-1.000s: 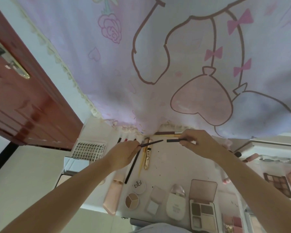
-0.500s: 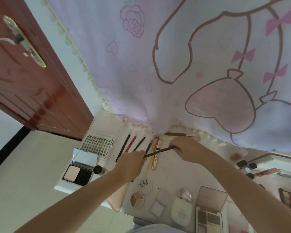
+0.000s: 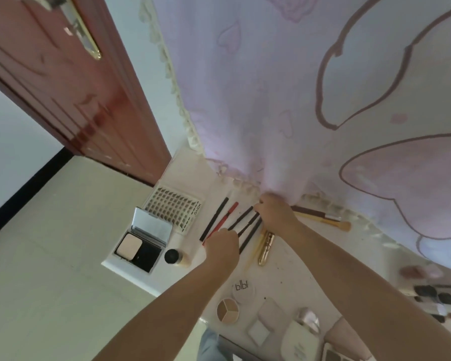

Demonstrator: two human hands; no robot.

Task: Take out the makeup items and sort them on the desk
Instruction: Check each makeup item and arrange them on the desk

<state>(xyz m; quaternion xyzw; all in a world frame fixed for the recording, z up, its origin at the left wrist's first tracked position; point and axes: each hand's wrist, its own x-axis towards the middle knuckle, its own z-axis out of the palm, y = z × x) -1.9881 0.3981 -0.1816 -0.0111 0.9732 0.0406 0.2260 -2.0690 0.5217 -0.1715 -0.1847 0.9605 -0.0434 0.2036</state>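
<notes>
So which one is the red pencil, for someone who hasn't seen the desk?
Start at the lash tray near the desk's far left corner. Just right of it slim pencils lie in a slanted row, between the left hand and right hand. The red pencil is second from the tray; the others are black.

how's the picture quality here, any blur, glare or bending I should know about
Head view: wide-angle bending curves the door and desk edges; soft motion blur smears items at the right edge; glare on the open compact's mirror; light is flat daylight, shadows faint; the pencils between both hands stay readable.
</notes>
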